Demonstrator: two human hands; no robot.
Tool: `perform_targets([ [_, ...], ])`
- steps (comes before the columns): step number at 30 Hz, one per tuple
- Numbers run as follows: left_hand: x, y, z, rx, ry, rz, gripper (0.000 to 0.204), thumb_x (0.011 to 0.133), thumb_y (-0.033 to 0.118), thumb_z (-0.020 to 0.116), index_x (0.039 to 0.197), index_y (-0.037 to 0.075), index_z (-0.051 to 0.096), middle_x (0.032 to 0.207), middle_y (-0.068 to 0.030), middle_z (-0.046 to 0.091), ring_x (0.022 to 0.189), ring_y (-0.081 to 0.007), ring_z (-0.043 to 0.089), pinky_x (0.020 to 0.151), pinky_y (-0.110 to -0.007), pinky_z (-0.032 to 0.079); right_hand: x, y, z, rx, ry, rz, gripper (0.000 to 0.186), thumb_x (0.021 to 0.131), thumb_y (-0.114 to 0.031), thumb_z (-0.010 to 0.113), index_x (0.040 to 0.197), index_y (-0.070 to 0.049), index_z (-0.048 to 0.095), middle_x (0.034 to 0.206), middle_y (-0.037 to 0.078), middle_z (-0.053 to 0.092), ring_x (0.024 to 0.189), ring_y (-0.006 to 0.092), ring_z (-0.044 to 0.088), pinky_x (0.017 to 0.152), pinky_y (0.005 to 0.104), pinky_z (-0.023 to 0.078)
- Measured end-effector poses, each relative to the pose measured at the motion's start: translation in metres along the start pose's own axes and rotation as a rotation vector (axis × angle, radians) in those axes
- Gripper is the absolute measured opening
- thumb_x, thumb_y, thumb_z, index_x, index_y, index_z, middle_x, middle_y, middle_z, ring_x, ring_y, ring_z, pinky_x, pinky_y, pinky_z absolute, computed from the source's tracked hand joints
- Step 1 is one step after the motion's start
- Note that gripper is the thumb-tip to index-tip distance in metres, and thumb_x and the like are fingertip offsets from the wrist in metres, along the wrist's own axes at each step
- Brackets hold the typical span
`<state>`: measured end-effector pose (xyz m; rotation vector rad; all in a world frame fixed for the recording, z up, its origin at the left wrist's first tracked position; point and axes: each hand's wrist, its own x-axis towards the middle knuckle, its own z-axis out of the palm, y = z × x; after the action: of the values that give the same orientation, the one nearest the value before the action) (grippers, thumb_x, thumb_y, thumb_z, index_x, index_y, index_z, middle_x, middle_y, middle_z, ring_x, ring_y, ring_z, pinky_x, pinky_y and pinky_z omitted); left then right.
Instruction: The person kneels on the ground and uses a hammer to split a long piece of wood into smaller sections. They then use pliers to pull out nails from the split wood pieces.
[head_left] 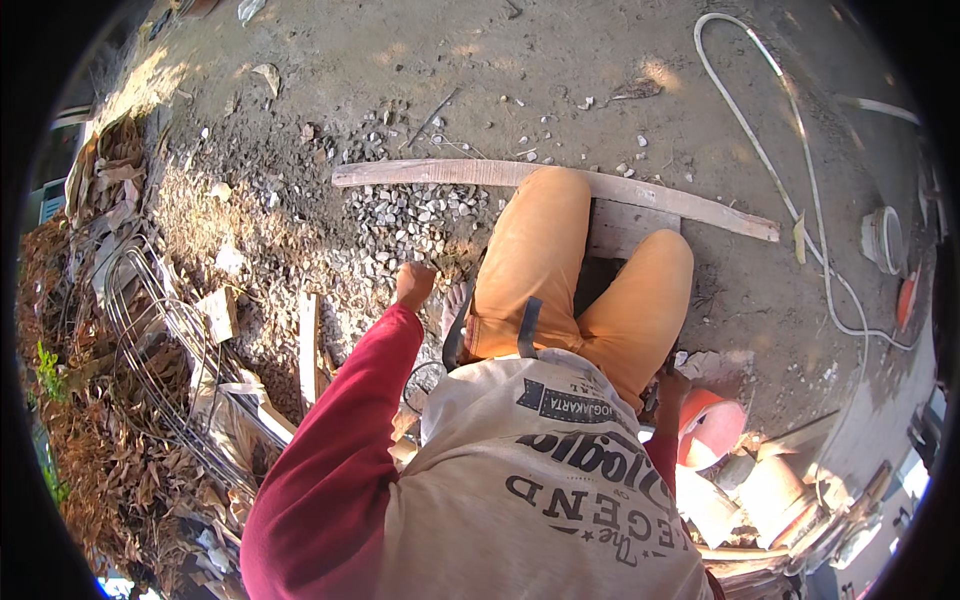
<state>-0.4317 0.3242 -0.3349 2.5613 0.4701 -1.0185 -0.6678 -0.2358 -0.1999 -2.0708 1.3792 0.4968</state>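
My left hand (415, 286) is curled closed low over the edge of a grey gravel patch (420, 212), beside my left leg. Whatever it may hold is hidden by the fingers. At my right hip, my right hand (672, 388) hangs down next to a tipped red bucket (708, 430); its fingers are too shaded to read. A long, rough wooden plank (440, 172) lies crosswise in front of my knees. Between my bent legs, a short wooden board (632, 228) shows close to the plank.
To the left lie bundled bent wires (165, 340), wood offcuts (309, 345) and dry leaves (120, 480). A pale hose (815, 200) loops over the ground at right, near a white bucket (881, 241). More containers and scraps (775, 500) are heaped behind the red bucket.
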Motion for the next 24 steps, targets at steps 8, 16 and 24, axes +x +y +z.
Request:
perform_targets([
  [8, 0.043, 0.067, -0.075, 0.089, 0.462, 0.353, 0.049, 0.087, 0.027, 0.076, 0.13, 0.007, 0.062, 0.132, -0.0211, 0.062, 0.125, -0.0418, 0.058, 0.101, -0.052, 0.048, -0.008, -0.003, 0.013, -0.098, 0.107, -0.175, 0.035, 0.086, -0.036, 0.076, 0.081, -0.001, 0.077, 0.069, 0.018, 0.071, 0.066, 0.028, 0.071, 0.061, 0.0472, 0.05],
  [16, 0.11, 0.129, -0.098, 0.602, 0.353, 0.635, 0.094, 0.078, 0.044, 0.088, 0.154, 0.012, 0.043, 0.15, -0.0187, 0.05, 0.14, -0.0382, 0.047, 0.114, -0.061, 0.037, -0.002, 0.027, 0.098, -0.093, 0.284, -0.059, 0.042, 0.087, -0.039, 0.076, 0.107, -0.003, 0.076, 0.09, 0.018, 0.075, 0.077, 0.0334, 0.072, 0.067, 0.0489, 0.054],
  [24, 0.146, 0.129, -0.143, 0.663, 0.19, 0.785, 0.074, 0.078, 0.032, 0.087, 0.139, 0.004, 0.055, 0.143, -0.0205, 0.055, 0.135, -0.0391, 0.053, 0.111, -0.05, 0.044, -0.023, 0.049, 0.175, -0.103, 0.383, -0.127, 0.046, 0.084, -0.033, 0.079, 0.119, -0.004, 0.071, 0.107, 0.019, 0.071, 0.098, 0.0385, 0.068, 0.082, 0.0502, 0.053],
])
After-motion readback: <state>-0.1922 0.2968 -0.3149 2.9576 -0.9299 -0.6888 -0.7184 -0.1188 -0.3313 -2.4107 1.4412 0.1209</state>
